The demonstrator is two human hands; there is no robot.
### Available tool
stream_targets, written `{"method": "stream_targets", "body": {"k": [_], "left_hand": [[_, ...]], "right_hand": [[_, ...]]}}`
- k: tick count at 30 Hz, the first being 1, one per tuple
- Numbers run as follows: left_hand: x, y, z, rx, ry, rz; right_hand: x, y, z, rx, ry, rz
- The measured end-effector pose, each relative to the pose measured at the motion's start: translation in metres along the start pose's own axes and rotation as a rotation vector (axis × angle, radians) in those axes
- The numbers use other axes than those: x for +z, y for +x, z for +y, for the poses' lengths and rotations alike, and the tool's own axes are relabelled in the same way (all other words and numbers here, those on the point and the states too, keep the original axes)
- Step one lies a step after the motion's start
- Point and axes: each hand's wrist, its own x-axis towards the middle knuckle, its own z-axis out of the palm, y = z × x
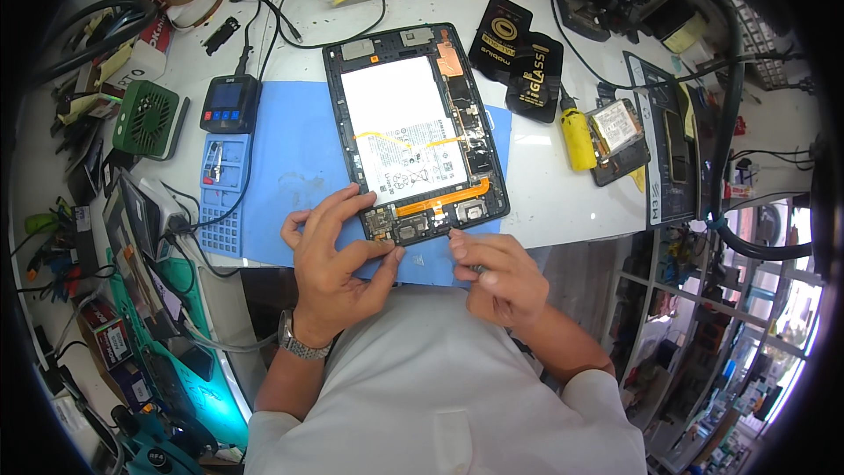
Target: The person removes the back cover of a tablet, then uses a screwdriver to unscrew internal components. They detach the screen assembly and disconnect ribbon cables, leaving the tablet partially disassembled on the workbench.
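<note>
An opened tablet (pixel 492 149) lies slightly tilted on a blue mat (pixel 290 167), its back off. Inside show a large white battery (pixel 387 97), an orange flat cable (pixel 444 201) along the lower end, and small boards. My left hand (pixel 334 255) grips the tablet's near left corner, fingertips on the left side, thumb and index finger at the bottom edge. My right hand (pixel 503 277) is closed at the bottom edge, pinching a slim small tool (pixel 477 269). Mostly hidden by the fingers, the tool's exact kind cannot be made out.
Left of the mat are a small device with a screen (pixel 230 104), a blue compartment tray (pixel 223 193) and a green fan (pixel 151 120). To the right lie black packets (pixel 534 79), a yellow cylinder (pixel 578 138) and an opened phone (pixel 620 141). Black cables (pixel 280 13) cross the far side.
</note>
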Motion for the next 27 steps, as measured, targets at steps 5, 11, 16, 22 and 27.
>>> {"method": "stream_targets", "body": {"k": [5,11,16,22,27], "left_hand": [[0.0,0.0,0.0,0.003,0.002,-0.002],[0.002,0.0,-0.001,0.004,0.004,0.003],[0.001,0.001,0.001,-0.002,0.01,-0.009],[0.002,0.0,0.0,-0.008,0.012,0.0],[0.002,0.002,0.001,-0.012,0.017,-0.004]], "right_hand": [[0.006,0.0,0.003,0.215,0.088,0.24],[0.002,0.006,0.007,0.296,0.028,0.231],[0.003,0.004,0.011,0.296,0.077,0.267],[0.006,0.001,0.01,0.323,0.115,0.329],[0.004,0.0,0.009,0.329,0.085,0.317]]}}
